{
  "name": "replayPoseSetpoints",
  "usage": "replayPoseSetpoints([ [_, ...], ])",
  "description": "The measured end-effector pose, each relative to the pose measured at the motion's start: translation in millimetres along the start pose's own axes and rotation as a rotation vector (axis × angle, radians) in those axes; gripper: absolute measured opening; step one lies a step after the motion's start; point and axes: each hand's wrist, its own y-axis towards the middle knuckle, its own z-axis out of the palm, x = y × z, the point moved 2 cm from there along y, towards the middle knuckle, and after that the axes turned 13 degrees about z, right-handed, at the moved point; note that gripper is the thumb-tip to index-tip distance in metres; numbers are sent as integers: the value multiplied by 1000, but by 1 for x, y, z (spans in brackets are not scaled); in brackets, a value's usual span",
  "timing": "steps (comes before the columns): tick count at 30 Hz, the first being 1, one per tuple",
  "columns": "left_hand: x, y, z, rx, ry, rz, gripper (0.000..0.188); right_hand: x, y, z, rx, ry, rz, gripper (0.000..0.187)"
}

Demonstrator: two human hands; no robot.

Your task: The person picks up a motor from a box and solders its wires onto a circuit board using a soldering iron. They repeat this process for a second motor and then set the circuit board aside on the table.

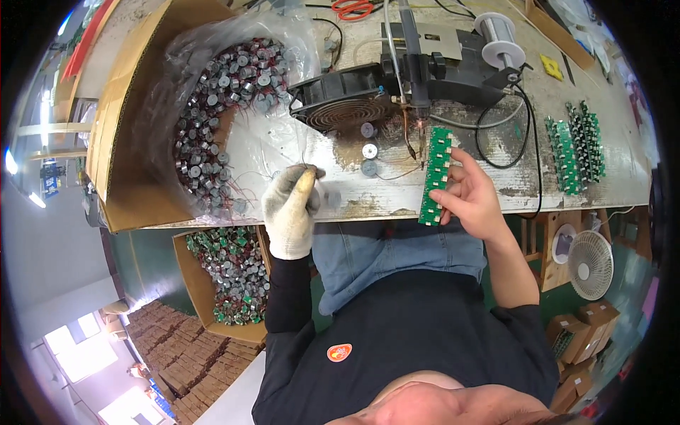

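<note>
While the bare right hand [476,197] holds a long green circuit board [434,185] by its right-hand edge, the gloved left hand [290,205] is raised at the front of the tabletop [397,205], well apart from the board. The right grip is closed around the board, with the thumb across its face and the fingers at the edge. The left grip is drawn together, thumb against fingers; whether anything is pinched there cannot be told.

The board stands lengthwise, slightly tilted, its far end just beside the tip of a soldering machine [419,92]. A black square fan [347,103] sits to the left of the machine, and a white spool [498,41] is mounted on its right. Between the two hands, three small round motors [370,151] form a rough row below the fan.

To the left, a cardboard box [131,142] lined with a clear plastic bag [301,32] opens toward a heap of motors with thin red wires [244,195]. On the far right lie more green boards [564,156], side by side, with a yellow piece [551,67] beyond them. Below the tabletop, another box [202,301] holds motors and green pieces.
</note>
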Motion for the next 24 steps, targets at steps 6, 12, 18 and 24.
replayPoseSetpoints([
  [6,12,-1,19,27,-9,15,20,1,0,-3,-14,14,14,65],
  [12,8,-10,39,106,304,91,23,0,2,-2,-7,11,8,67],
  [18,2,-20,69,269,472,174,13,1,0,3,-27,-9,-2,76],
  [24,13,-26,81,369,487,203,10,5,-4,6,-36,-40,13,78],
])
